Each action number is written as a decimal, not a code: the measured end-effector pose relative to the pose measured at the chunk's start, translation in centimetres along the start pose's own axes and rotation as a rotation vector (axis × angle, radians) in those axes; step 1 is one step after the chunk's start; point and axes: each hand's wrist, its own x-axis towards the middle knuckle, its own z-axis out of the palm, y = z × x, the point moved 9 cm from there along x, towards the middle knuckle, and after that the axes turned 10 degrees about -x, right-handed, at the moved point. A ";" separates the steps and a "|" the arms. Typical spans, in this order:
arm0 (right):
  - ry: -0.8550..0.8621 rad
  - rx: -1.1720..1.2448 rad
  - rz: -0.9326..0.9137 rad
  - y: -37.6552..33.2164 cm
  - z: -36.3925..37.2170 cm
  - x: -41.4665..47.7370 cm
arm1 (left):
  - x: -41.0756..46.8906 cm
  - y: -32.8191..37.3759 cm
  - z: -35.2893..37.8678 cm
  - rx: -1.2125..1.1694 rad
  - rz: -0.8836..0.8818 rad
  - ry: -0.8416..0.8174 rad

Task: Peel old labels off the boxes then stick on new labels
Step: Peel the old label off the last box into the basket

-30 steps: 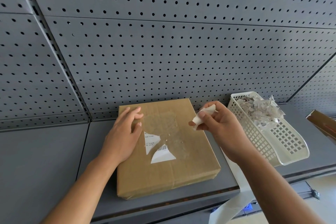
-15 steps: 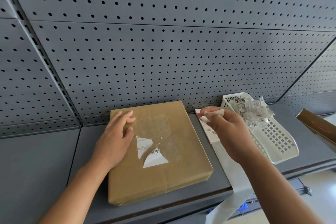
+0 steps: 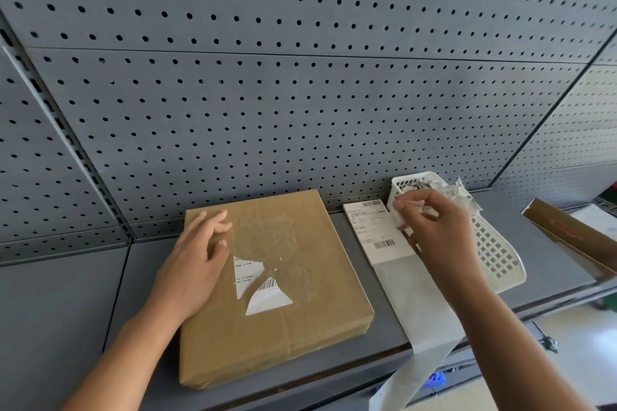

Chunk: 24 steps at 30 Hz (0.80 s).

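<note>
box [image 3: 273, 280]: flat brown cardboard, lying on the grey shelf [image 3: 66, 310], reaches from near the back edge to the front edge, roughly mid-shelf.
old label [image 3: 257, 284]: mostly gone; two torn white scraps left on the box top, one with text, one with a barcode. Glossy adhesive patch above and right of them.
left hand [image 3: 193, 267]: flat on the box top, left side, fingers spread loosely, thumb tip just beside the upper scrap. Holding nothing, just pressing the box.
right hand [image 3: 434, 230]: raised over the back end of the basket, fingers pinched shut on a peeled label piece [image 3: 412, 207], white and crumpled.
basket [image 3: 500, 264]: white plastic, perforated, on the shelf right of the box, near the back edge. Pile of crumpled peeled scraps [image 3: 460, 192] in its back end.
new labels [image 3: 375, 230]: printed label with barcodes on a strip of backing paper [image 3: 417, 304], lying between box and basket; strip runs to the front edge and hangs off it.
pegboard [image 3: 300, 93]: grey perforated panels behind the shelf.
far right: open brown carton [image 3: 567, 230] at the shelf's right edge, partly cut off.
</note>
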 end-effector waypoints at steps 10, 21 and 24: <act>0.244 -0.053 0.070 3.1 -7.0 2.5 | 0.0 0.3 -0.1 0.001 0.025 0.008; 0.333 -0.134 0.129 6.2 -8.8 5.1 | -0.1 1.0 -0.1 -0.007 0.036 0.013; 0.342 -0.422 0.026 6.0 -8.7 5.6 | -0.2 1.1 -0.2 -0.010 0.027 0.016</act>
